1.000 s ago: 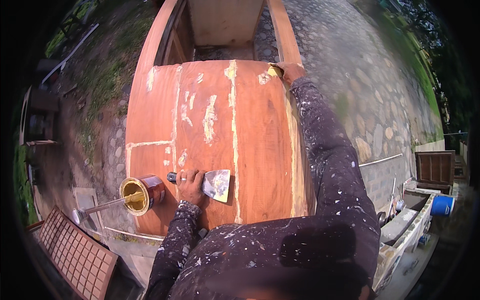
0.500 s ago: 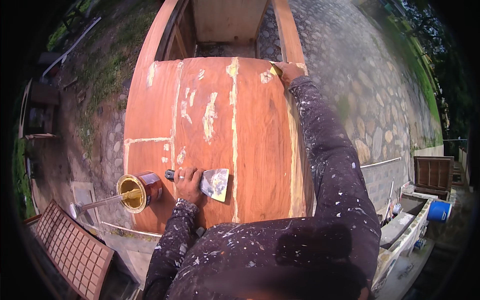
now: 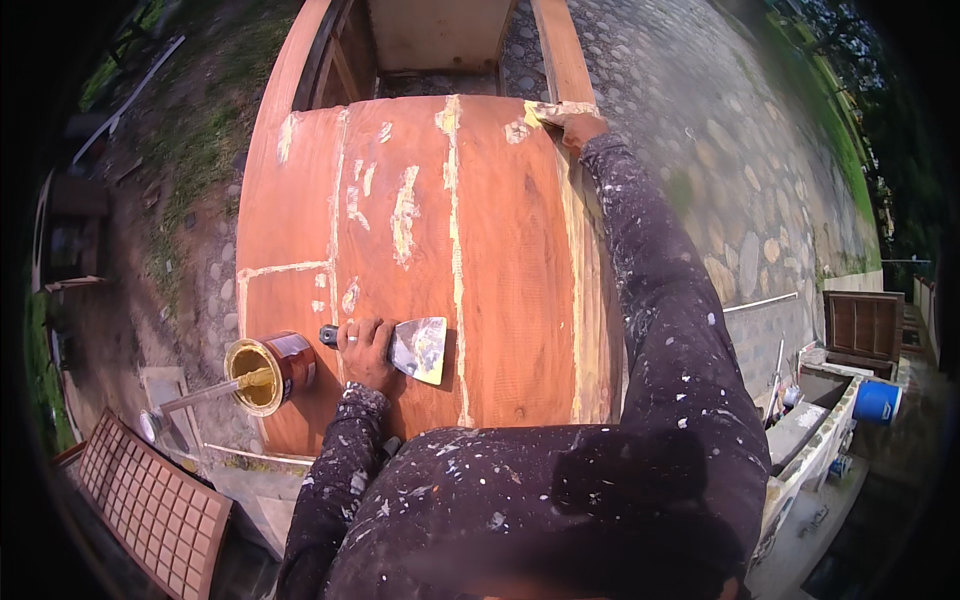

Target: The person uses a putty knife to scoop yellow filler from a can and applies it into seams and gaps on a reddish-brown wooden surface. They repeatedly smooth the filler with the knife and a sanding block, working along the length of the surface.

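Note:
A reddish wooden panel (image 3: 510, 330) lies before me, with pale yellow filler along its seams and in several patches. Its handle in my left hand (image 3: 368, 352), a broad putty knife (image 3: 418, 350) shows a blade smeared with filler, resting low over the panel. My right hand (image 3: 582, 131) reaches to the panel's far right corner, its fingers closed and partly hidden. At its fingertips is a small, flat, yellow-smeared piece (image 3: 533, 114), apparently a spreader. Beside my left hand stands an open can (image 3: 300, 361) of yellow filler, with a long stick (image 3: 205, 398) leaning out of it.
Beyond the panel, a wooden frame (image 3: 562, 50) extends away over cobbled ground (image 3: 740, 180). A gridded wooden panel (image 3: 150, 500) lies at lower left. To the right are a concrete trough (image 3: 800, 450), a blue bucket (image 3: 877, 402) and a brown panelled board (image 3: 862, 328).
The whole view has shifted slightly, so the panel appears higher and further left. My right hand has moved a little rightward along the far corner. My left hand keeps the putty knife.

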`<state>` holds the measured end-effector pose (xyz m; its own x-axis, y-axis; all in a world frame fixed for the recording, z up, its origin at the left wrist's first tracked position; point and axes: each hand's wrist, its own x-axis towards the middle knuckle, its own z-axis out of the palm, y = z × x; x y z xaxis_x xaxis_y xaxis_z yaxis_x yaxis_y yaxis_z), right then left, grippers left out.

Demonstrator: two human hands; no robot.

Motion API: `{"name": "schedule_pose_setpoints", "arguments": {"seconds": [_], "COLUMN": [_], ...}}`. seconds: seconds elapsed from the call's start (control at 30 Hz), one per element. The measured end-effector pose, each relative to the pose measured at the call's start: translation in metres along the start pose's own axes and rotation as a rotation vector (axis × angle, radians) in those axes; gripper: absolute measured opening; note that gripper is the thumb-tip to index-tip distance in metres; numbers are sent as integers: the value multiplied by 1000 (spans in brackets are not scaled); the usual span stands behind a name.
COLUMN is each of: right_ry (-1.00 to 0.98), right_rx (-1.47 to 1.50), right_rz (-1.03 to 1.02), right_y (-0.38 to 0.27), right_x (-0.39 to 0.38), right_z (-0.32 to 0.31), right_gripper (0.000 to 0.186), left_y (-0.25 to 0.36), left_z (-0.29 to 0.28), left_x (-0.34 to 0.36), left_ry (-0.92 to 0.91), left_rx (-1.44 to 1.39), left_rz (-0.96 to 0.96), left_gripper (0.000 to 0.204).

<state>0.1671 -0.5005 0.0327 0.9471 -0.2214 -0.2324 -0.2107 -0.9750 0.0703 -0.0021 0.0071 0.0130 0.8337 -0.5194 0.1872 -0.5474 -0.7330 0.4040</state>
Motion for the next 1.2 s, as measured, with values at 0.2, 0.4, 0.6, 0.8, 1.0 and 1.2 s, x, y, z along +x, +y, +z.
{"name": "schedule_pose_setpoints", "arguments": {"seconds": [0.2, 0.4, 0.6, 0.8, 1.0, 1.2], "right_ry": [32, -90, 108, -137, -146, -228], "right_rx": [-155, -88, 116, 498, -64, -48], "right_rz": [-18, -26, -137, 82, -50, 76], "right_y": [-49, -58, 8, 0, -14, -49], "right_x": [-132, -216, -81, 59, 23, -118], "right_z": [28, 26, -9, -11, 0, 21], "right_gripper": [45, 49, 53, 49, 39, 50], "left_y": [-9, -14, -10, -12, -14, -21], "left_z": [9, 10, 5, 6, 12, 19], "left_x": [-5, -5, -3, 0, -3, -7], "left_ry": [46, 90, 77, 80, 55, 91], "left_rx": [11, -30, 1, 23, 1, 5], "left_rz": [51, 85, 72, 83, 63, 99], "left_gripper": [34, 33, 34, 36, 33, 31]}}
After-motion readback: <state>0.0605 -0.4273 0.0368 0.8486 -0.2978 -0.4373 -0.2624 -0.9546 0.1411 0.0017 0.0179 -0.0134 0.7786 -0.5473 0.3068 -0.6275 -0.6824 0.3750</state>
